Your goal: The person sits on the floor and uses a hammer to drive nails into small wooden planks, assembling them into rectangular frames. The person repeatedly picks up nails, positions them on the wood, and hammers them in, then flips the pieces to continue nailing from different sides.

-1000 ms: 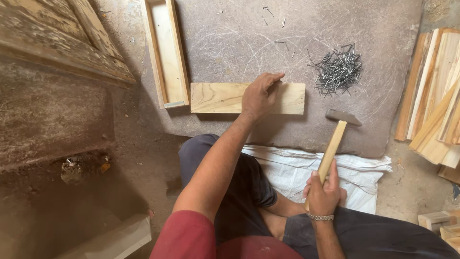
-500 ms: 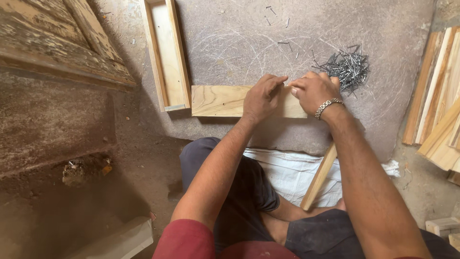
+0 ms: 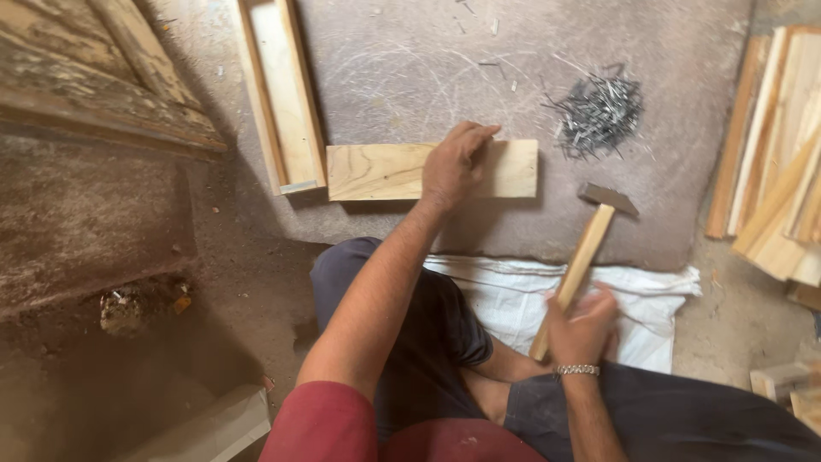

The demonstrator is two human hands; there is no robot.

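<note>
The left hand (image 3: pixel 451 167) lies flat on a short wooden board (image 3: pixel 376 171), pressing it onto the grey stone slab (image 3: pixel 410 77). The right hand (image 3: pixel 581 329) grips a wooden-handled hammer (image 3: pixel 586 257), head up near the nail pile (image 3: pixel 599 111). White sack (image 3: pixel 513 295) covers the lap.

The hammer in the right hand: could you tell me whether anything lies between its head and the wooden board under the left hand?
Nothing visible does. The hammer head is just right of the board, with only bare stone slab between them. The nail pile sits further up, off that line.
</note>
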